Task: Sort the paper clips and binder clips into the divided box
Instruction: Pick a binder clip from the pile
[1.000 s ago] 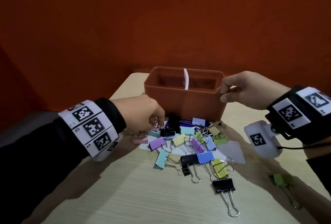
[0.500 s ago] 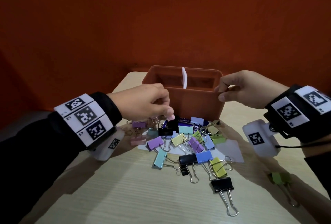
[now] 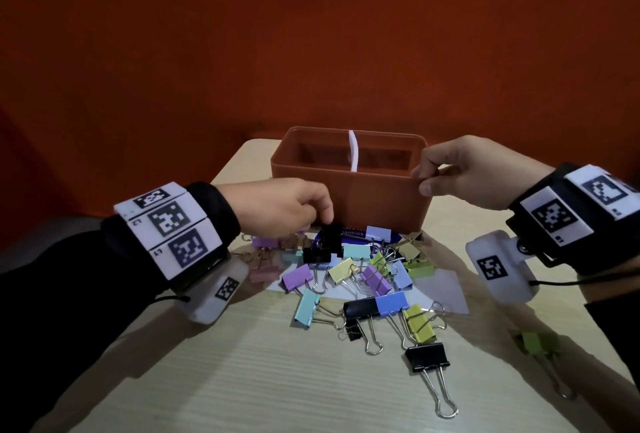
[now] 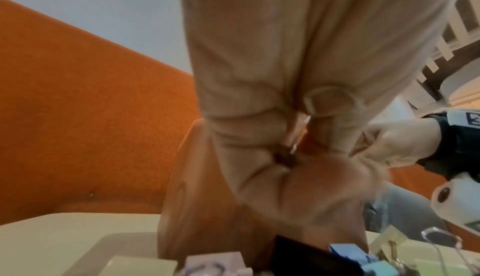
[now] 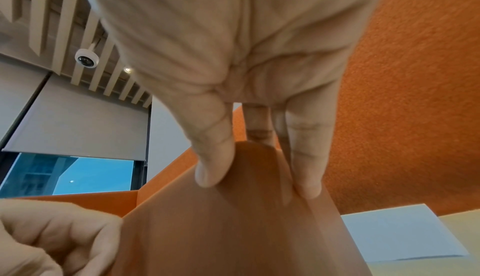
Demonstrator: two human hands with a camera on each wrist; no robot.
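An orange-brown box (image 3: 374,204) with a white divider (image 3: 352,152) stands at the back of the table. My right hand (image 3: 424,181) pinches its front right rim, thumb on the outer wall (image 5: 233,229). My left hand (image 3: 320,224) hovers with curled fingers just in front of the box's left half, over a pile of coloured binder clips (image 3: 360,273). In the left wrist view a clip's wire loop (image 4: 309,100) shows inside the curled fingers (image 4: 246,132); the clip's body is hidden. I cannot make out any paper clips for certain.
The pile lies on white paper (image 3: 446,290). A black binder clip (image 3: 427,356) lies nearest me and a green one (image 3: 536,342) sits alone under my right wrist. The wooden table (image 3: 242,380) ends close behind the box, before an orange wall.
My left hand has lifted off the pile with a small clip and moved right, up to the box's front wall. My right hand keeps its hold on the rim.
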